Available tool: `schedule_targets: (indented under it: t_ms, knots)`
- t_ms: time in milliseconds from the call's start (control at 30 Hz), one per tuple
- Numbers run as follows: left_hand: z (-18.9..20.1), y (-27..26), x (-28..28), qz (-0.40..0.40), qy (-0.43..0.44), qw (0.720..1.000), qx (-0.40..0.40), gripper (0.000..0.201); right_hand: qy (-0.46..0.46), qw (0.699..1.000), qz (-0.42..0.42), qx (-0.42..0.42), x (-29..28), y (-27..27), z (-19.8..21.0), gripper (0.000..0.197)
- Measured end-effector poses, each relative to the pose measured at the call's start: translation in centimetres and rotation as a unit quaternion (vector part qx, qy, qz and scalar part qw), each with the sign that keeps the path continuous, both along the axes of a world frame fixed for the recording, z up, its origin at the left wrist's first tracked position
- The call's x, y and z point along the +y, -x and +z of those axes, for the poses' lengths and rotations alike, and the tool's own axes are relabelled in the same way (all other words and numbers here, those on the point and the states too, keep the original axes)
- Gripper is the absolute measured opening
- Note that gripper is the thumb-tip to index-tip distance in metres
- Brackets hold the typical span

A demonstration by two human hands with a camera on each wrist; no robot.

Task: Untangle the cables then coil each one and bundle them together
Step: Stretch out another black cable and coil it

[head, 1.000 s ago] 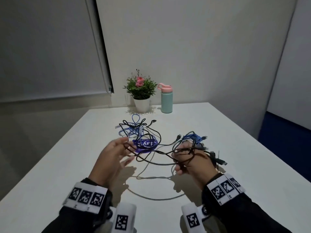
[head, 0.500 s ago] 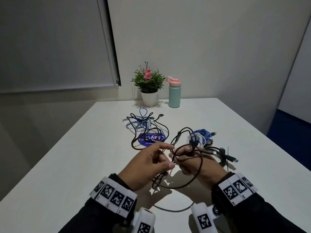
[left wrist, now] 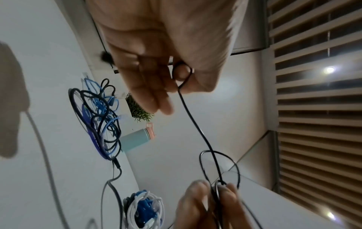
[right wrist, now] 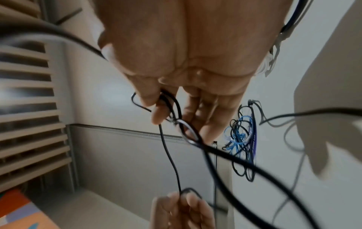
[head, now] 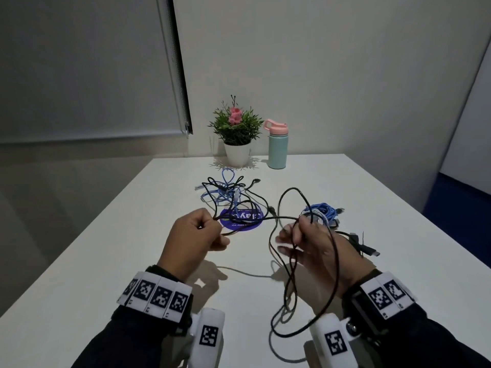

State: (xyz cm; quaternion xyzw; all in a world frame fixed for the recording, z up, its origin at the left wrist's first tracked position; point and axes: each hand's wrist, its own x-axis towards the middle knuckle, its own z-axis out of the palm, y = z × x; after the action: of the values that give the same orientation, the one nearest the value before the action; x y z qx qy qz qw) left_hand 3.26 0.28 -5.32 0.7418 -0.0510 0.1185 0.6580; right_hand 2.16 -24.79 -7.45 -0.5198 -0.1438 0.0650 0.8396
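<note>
With both the left hand [head: 195, 239] and right hand [head: 313, 245] pinching the black cable [head: 281, 217], a hard pull could drag the tangle [head: 228, 195] behind it tight.

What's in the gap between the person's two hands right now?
A taut stretch of the black cable runs from the left hand to the right hand, above the purple disc on the table. The head view shows it.

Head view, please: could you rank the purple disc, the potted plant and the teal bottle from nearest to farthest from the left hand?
From the left hand:
1. Purple disc, just ahead and right of it, under the tangled cables.
2. Potted plant, at the table's far edge.
3. Teal bottle, right of the plant, slightly farther.
</note>
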Motion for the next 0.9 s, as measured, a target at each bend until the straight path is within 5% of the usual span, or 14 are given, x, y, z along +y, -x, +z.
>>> schedule_targets:
  t_ms: [167, 333, 400, 500, 633, 700, 767, 900]
  knots:
    - [-0.2, -0.7, 1.1, 0.046, 0.098, 0.994, -0.007, 0.026, 0.009, 1.000, 0.022, 0.014, 0.5, 0.7, -0.2, 0.033]
    - [-0.5, -0.2, 0.6, 0.107, -0.024, 0.994, 0.001, 0.005, 0.027, 0.999, 0.042, 0.007, 0.8, 1.1, -0.3, 0.042]
    - [-0.3, 0.3, 0.2, 0.110, -0.061, 0.992, -0.003, 0.014, 0.027, 0.999, 0.047, -0.001, 1.0, 1.3, -0.3, 0.043]
    - [0.4, 1.0, -0.5, 0.058, -0.086, 0.991, -0.084, 0.026, 0.082, 0.996, 0.035, -0.026, 1.3, 1.7, -0.1, 0.041]
    - [0.4, 2.1, -2.3, -0.161, -0.170, 0.969, -0.083, 0.060, 0.256, 0.955, 0.036, -0.143, 1.3, 2.6, 0.7, 0.032]
    - [0.0, 2.1, -2.7, -0.161, -0.176, 0.967, -0.092, 0.045, 0.321, 0.928, 0.045, -0.185, 1.3, 2.9, 0.9, 0.026]
    - [0.2, 1.9, -2.6, -0.126, -0.169, 0.971, -0.110, 0.027, 0.276, 0.949, 0.025, -0.150, 1.7, 2.9, 1.1, 0.018]
    - [0.4, 1.6, -1.9, -0.143, -0.093, 0.984, -0.060, 0.033, 0.132, 0.991, -0.028, -0.026, 1.8, 2.1, 0.9, 0.005]
